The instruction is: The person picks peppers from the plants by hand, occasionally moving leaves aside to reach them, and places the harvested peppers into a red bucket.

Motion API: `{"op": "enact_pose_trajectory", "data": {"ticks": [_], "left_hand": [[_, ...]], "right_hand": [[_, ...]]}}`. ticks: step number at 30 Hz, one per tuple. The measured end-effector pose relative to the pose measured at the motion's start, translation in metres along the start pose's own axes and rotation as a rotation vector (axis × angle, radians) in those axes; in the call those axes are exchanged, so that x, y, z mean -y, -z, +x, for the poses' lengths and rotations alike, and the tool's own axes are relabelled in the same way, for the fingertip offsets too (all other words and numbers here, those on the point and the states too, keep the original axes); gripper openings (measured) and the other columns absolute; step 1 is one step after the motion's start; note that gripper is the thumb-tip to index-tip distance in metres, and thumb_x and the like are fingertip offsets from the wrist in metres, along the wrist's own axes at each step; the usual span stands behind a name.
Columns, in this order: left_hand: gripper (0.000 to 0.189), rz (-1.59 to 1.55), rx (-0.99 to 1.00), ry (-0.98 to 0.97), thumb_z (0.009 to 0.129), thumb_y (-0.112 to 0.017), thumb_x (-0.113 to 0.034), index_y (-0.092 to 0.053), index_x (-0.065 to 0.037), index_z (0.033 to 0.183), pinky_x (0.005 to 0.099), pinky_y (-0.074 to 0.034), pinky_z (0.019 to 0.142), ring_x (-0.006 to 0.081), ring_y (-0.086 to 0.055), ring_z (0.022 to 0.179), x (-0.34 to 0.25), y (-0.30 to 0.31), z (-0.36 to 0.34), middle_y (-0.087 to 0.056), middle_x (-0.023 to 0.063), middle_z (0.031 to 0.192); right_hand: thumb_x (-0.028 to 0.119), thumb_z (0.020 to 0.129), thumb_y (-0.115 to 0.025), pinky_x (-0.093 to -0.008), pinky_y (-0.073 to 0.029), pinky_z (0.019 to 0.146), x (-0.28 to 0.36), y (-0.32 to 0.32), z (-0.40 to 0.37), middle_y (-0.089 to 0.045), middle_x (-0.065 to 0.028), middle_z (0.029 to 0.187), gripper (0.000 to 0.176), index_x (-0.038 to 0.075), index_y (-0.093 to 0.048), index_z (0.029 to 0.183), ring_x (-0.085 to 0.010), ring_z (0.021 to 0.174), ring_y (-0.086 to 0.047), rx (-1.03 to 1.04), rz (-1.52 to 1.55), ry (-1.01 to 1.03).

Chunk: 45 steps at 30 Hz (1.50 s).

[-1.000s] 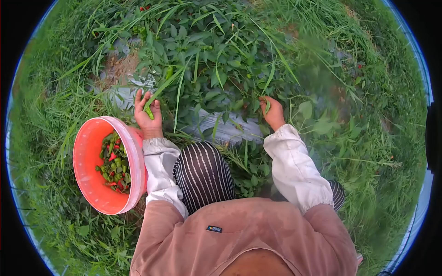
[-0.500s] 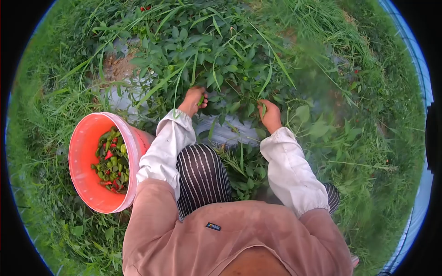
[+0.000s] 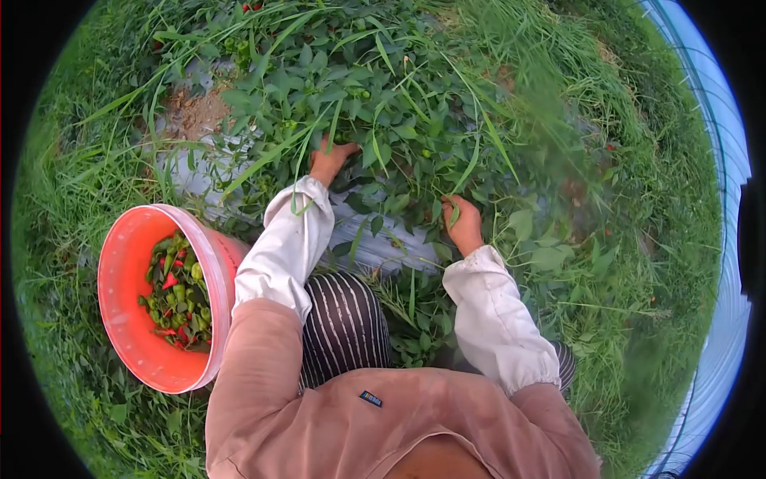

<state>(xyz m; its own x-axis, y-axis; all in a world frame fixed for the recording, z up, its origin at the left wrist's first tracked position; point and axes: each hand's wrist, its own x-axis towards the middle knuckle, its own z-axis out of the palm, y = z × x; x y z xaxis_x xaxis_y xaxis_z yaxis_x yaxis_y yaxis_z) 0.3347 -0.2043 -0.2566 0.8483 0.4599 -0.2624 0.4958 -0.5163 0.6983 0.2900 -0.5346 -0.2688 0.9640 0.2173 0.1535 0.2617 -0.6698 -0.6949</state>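
My left hand [image 3: 329, 162] reaches into the leaves of a pepper plant [image 3: 319, 92], thumb stretched to the right. Leaves hide most of its fingers, which look curled; a green pepper lay in this hand half a second ago and is now hard to make out. Lower and to the right, my right hand [image 3: 464, 226] is closed at the edge of the foliage, its fingers pinching a leafy pepper stem [image 3: 454, 214]. A pinkish-orange bucket [image 3: 120, 295] stands left of my left arm, tilted toward me, partly filled with green and red peppers [image 3: 182, 295].
Silvery plastic mulch [image 3: 383, 237] shows under the plants in front of my knee [image 3: 345, 327]. Bare soil [image 3: 195, 112] appears at upper left. Tall grass [image 3: 527, 56] grows among the plants, and a pale blue sheet [image 3: 722, 231] runs along the right side.
My left hand has moved forward into the leaves and the green pepper in it has gone out of sight. My right hand stays at the stem. The bucket appears lower and farther left.
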Motion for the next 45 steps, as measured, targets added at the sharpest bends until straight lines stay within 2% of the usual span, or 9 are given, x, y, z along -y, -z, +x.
{"op": "enact_pose_trajectory", "data": {"ticks": [4, 9, 12, 21, 29, 33, 38, 41, 45], "left_hand": [[0.063, -0.340, 0.099, -0.079, 0.071, -0.074, -0.036, -0.059, 0.003, 0.117, 0.0391, -0.047, 0.088, 0.0326, -0.062, 0.101, 0.029, -0.025, 0.030, -0.066, 0.0185, 0.110], [0.031, -0.599, 0.395, 0.099, 0.084, -0.062, -0.027, -0.061, -0.005, 0.106, 0.0311, -0.045, 0.057, 0.0174, -0.059, 0.065, 0.039, -0.029, 0.050, -0.063, 0.0057, 0.078], [0.029, -0.865, 0.385, 0.261, 0.086, -0.057, -0.033, -0.059, -0.004, 0.088, 0.0285, -0.038, 0.046, 0.0142, -0.050, 0.051, 0.026, -0.008, 0.021, -0.059, 0.0070, 0.069], [0.040, -0.996, 0.700, 0.370, 0.097, -0.048, -0.042, -0.057, -0.003, 0.091, 0.0204, -0.031, 0.036, 0.0078, -0.045, 0.045, 0.031, 0.050, -0.073, -0.053, 0.0003, 0.065], [0.024, -0.773, 0.083, -0.013, 0.092, -0.065, -0.030, -0.060, -0.006, 0.092, 0.0202, -0.035, 0.048, 0.0052, -0.044, 0.052, -0.005, 0.137, -0.214, -0.053, -0.0003, 0.069], [0.025, -0.217, -0.362, -0.390, 0.090, -0.067, -0.024, -0.061, -0.001, 0.098, 0.0230, -0.040, 0.058, 0.0081, -0.049, 0.065, -0.030, 0.217, -0.288, -0.058, 0.0011, 0.076], [0.036, 0.778, -0.719, -0.071, 0.080, -0.073, -0.014, -0.061, -0.004, 0.113, 0.0415, -0.048, 0.078, 0.0314, -0.061, 0.095, -0.020, 0.293, -0.309, -0.064, 0.0137, 0.108], [0.045, 0.979, -0.932, -0.343, 0.079, -0.073, -0.014, -0.059, -0.004, 0.121, 0.0419, -0.048, 0.086, 0.0320, -0.059, 0.104, -0.017, 0.288, -0.314, -0.060, 0.0147, 0.116], [0.020, -0.378, -0.362, -0.475, 0.091, -0.061, -0.006, -0.063, 0.002, 0.109, 0.0272, -0.049, 0.080, 0.0153, -0.063, 0.087, -0.017, 0.205, -0.288, -0.066, 0.0070, 0.093]], "right_hand": [[0.008, 0.080, -0.062, -0.0412, -0.052, 0.073, 0.001, -0.001, 0.000, -0.067, -0.0200, 0.088, 0.023, 0.006, -0.068, 0.102, -0.0387, 0.084, -0.064, 0.013, 0.044, -0.008], [0.006, 0.086, -0.060, -0.0328, -0.051, 0.073, -0.002, 0.001, -0.004, -0.069, -0.0168, 0.086, 0.020, 0.000, -0.067, 0.104, -0.0269, 0.079, -0.068, 0.038, -0.033, 0.003], [0.006, 0.085, -0.060, -0.0335, -0.051, 0.073, -0.001, 0.001, -0.003, -0.069, -0.0167, 0.087, 0.020, 0.002, -0.067, 0.103, -0.0282, 0.080, -0.068, 0.035, -0.010, 0.047], [0.008, 0.083, -0.059, -0.0370, -0.052, 0.076, 0.012, 0.001, 0.000, -0.069, -0.0174, 0.091, 0.020, 0.004, -0.068, 0.101, -0.0337, 0.085, -0.067, 0.009, -0.087, 0.045], [0.011, 0.085, -0.061, -0.0378, -0.052, 0.076, 0.013, 0.004, -0.003, -0.069, -0.0172, 0.090, 0.018, 0.005, -0.068, 0.101, -0.0329, 0.085, -0.068, 0.045, -0.035, 0.037], [0.012, 0.085, -0.062, -0.0378, -0.052, 0.075, 0.003, 0.000, -0.001, -0.069, -0.0177, 0.089, 0.018, 0.005, -0.068, 0.100, -0.0335, 0.084, -0.067, 0.050, -0.079, 0.055], [0.012, 0.085, -0.063, -0.0374, -0.052, 0.075, 0.012, 0.004, -0.001, -0.069, -0.0175, 0.090, 0.018, 0.005, -0.068, 0.102, -0.0342, 0.085, -0.067, 0.064, -0.038, 0.041], [0.011, 0.084, -0.063, -0.0383, -0.051, 0.076, 0.017, 0.005, -0.003, -0.069, -0.0164, 0.093, 0.019, 0.006, -0.068, 0.101, -0.0348, 0.087, -0.066, 0.063, -0.066, 0.050], [0.011, 0.082, -0.063, -0.0400, -0.051, 0.077, 0.030, 0.006, -0.003, -0.068, -0.0148, 0.094, 0.018, 0.007, -0.069, 0.099, -0.0352, 0.088, -0.064, 0.073, -0.150, 0.109]]}}
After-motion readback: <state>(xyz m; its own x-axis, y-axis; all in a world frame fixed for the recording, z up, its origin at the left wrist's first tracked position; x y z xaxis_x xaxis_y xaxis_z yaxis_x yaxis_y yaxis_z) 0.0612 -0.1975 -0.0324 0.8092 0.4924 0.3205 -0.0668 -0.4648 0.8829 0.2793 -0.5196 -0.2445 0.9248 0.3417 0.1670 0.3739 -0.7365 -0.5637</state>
